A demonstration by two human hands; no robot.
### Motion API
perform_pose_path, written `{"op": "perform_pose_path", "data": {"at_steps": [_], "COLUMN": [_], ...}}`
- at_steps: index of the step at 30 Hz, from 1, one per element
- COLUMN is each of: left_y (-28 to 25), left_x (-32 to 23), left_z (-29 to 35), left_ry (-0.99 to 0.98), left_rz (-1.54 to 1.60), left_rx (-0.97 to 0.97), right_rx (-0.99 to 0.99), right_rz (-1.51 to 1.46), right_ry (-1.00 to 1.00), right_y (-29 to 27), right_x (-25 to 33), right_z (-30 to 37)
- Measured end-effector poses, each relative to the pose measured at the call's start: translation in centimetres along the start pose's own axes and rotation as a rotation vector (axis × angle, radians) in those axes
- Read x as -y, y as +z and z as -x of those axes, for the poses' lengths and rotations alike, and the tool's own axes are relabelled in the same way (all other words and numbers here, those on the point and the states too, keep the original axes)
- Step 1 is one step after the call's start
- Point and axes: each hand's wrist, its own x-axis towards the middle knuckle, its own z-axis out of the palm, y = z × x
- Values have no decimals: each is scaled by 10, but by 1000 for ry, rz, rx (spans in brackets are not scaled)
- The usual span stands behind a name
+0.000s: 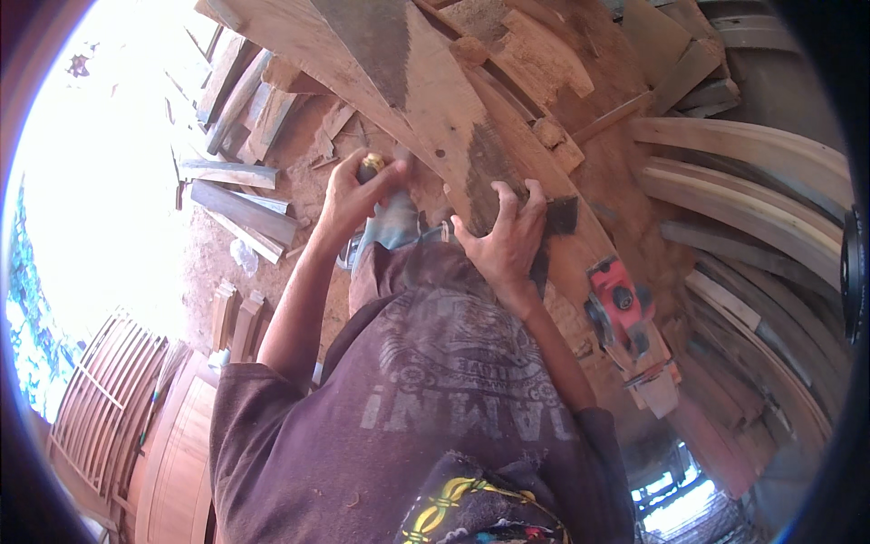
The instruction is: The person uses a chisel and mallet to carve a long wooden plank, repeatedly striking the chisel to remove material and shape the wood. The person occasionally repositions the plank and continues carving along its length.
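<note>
Two bare hands at a stained board (443, 107), red power tool near

Left hand (349, 195): closed, thumb and fingers gripping a small yellow-and-black object (372, 162). We cannot tell its exact kind; the fingers cover most of it. It sits just left of the board's near edge, above the person's lap. A loose grip could let it fall among the dust and scraps below.

Right hand (507, 238): thumb and fingers wide apart, fingers bent over the dark-stained end of the board. We see nothing clasped in it, and cannot tell how firmly it presses. If the pressure is light, the board could slide or tip; a rough edge could leave splinters in the fingertips.

Stained board: one, pale wood with dark patches and a dark round spot, slanting from the top of the view down to the right hand.

Red power tool (622, 297): one, to the right of the right hand, apparently resting on a wooden beam (569, 263). We judge that a swing of the right forearm could knock it off, and a bump to the beam could shift it.

Curved wooden pieces (743, 150): several, stacked at right. A nudge low in the stack could make it slip.

Offcuts (243, 214): many, loosely strewn at left. We count them a tripping hazard should the person step that way.
</note>
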Motion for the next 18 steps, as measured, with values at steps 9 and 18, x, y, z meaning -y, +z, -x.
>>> {"op": "perform_pose_path", "data": {"at_steps": [9, 18], "left_y": [-43, -33], "left_x": [-44, -151], "left_z": [-56, -105], "left_ry": [597, 828], "left_rz": [-443, -1364], "left_rx": [-417, 362], "right_rx": [67, 29], "right_rz": [27, 14], "right_ry": [-19, -39], "right_y": [0, -1], "right_x": [-2, -1], "right_z": [-3, -2]}}
